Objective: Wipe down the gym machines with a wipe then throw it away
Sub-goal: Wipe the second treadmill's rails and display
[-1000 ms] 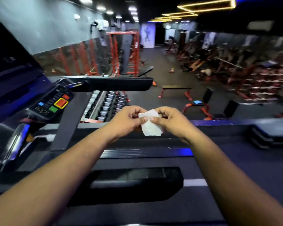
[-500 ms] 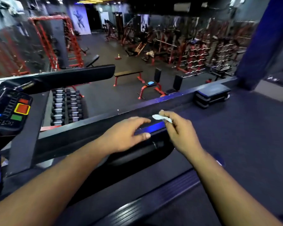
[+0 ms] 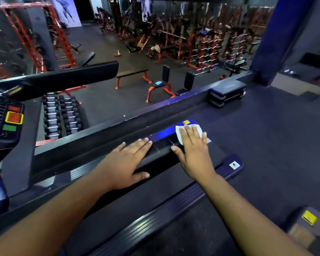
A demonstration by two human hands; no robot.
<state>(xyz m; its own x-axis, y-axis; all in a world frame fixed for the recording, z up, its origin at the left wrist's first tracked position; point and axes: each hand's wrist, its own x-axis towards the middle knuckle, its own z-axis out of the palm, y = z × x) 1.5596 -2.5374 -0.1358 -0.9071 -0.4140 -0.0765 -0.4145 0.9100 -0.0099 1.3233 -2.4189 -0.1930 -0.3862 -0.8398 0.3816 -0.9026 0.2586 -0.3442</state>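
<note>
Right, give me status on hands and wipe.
Right hand flat on wipe, pressing it to treadmill cover. Left hand flat, bracing beside. Nothing blocking.

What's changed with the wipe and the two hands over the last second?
The wipe, first held up between both hands, was then pinched by the right hand alone and now lies flat under its straight fingers on the treadmill hood. The left hand let go and rests flat on the hood. The console looks unchanged.
</note>
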